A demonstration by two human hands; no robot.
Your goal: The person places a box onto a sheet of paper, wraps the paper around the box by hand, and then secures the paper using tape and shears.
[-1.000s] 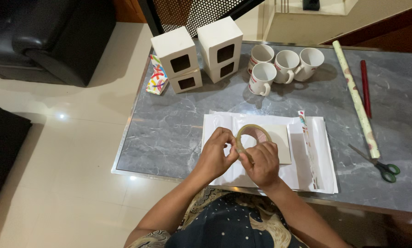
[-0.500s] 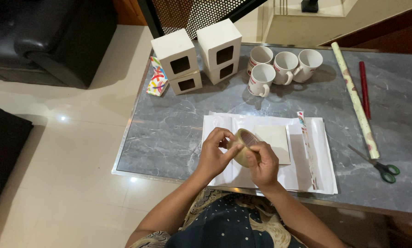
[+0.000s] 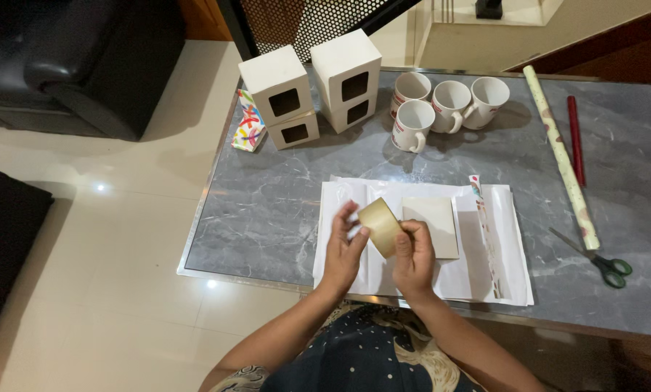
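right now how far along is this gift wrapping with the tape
Early. Done: white wrapping sheets are spread on the grey marble table, with a flat white box lying on them. In hand: left hand and right hand both hold the tan tape roll; no strip looks pulled yet. Left: the box is unwrapped, and four white mugs and the green-handled scissors sit untouched.

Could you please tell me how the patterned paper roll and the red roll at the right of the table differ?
The patterned roll is pale with small coloured marks; the red roll is plain red. The patterned roll is longer and thicker, while the red roll is short and thin. The patterned roll's near end lies close to the scissors; the red roll stops well short of them. Both lie flat, side by side, on the grey marble table.
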